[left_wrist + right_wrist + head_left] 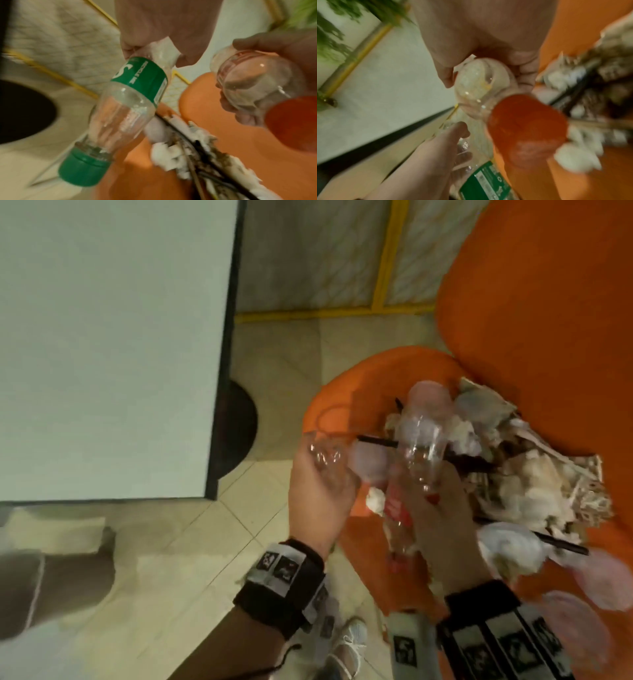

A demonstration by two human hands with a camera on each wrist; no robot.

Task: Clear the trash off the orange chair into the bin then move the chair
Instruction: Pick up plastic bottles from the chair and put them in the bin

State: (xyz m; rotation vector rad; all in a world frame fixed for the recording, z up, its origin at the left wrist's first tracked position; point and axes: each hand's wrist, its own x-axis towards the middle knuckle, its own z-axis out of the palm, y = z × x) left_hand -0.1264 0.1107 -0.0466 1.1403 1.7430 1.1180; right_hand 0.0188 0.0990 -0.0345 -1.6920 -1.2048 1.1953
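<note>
The orange chair (pixel 548 302) stands at the right, and its seat carries a pile of crumpled tissues, wrappers and black straws (pixel 531 474). My left hand (pixel 318 494) grips the base of a clear bottle with a green label and green cap (pixel 126 108), held at the seat's left edge. My right hand (pixel 442 518) grips a clear bottle with a red label (pixel 397 508) over the front of the seat. The right wrist view shows both bottles close together, red-labelled (pixel 522 128) and green-labelled (pixel 481 178). The motion blurs all three views.
A white table (pixel 102 337) with a dark edge fills the left, its round black base (pixel 239 422) on the tiled floor. A yellow-framed panel (pixel 387 251) runs behind the chair. My white shoe (pixel 346 642) is below. A green plant (pixel 334 20) hangs nearby.
</note>
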